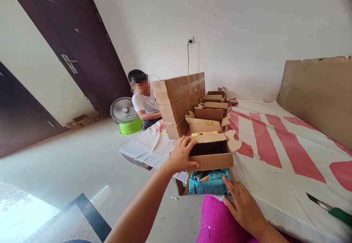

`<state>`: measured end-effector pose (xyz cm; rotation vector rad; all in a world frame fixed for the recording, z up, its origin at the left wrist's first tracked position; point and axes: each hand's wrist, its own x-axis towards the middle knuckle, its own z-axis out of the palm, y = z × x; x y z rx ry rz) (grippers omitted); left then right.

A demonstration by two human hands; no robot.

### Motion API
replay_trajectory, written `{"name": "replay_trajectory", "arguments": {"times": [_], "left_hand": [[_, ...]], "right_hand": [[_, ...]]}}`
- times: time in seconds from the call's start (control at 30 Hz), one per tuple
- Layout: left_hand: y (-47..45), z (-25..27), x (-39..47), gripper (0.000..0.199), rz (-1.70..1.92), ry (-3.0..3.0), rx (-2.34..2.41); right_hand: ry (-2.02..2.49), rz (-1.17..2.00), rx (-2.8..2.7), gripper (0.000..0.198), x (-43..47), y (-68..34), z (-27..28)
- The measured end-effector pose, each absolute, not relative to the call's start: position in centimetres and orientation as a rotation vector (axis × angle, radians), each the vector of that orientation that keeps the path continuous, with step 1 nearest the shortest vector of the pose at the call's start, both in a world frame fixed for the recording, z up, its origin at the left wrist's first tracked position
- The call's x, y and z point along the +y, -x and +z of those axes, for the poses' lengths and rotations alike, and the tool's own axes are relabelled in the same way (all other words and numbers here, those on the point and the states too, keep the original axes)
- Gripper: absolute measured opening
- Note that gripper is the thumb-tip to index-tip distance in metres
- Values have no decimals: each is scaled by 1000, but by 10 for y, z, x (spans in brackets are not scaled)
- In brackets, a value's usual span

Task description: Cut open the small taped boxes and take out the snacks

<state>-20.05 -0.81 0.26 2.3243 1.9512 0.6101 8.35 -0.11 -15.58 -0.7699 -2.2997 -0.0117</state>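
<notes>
White walls [247, 22], apparently tiled floor [101, 155]

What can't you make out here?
In the head view:
Nearest open cardboard box: left end covered by left hand; inside lost in shadow.
Blue snack packet: print too small; right edge partly under right hand.
Green-handled knife: handle cut off by right picture edge.
Yellow packaging: lower part behind that box.

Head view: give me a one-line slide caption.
Left hand on an open box, right hand at a blue packet's edge, taped boxes stacked beyond.
</notes>
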Motion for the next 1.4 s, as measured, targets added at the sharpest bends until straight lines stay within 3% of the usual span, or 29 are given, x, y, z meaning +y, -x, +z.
{"name": "replay_trajectory", "arguments": {"times": [0.2, 0.4, 0.87, 1.17, 1.4], "left_hand": [[184, -8, -19, 58, 536, -2401, 2066], [169, -20, -23, 48, 617, -2447, 2161], [134, -46, -28, 40, 954, -2467, 2285], [119, -55, -40, 40, 1035, -2476, 2299], [117, -56, -45, 36, 1041, -2461, 2246]], "right_hand": [[785, -10, -2320, 58, -1, -83, -156], [778, -32, -2321, 57, -1, -83, -157], [788, -27, -2335, 55, -2, -83, -155], [921, 49, -2145, 35, 1, -95, -152], [1037, -21, -2206, 46, 0, -113, -134]]}}
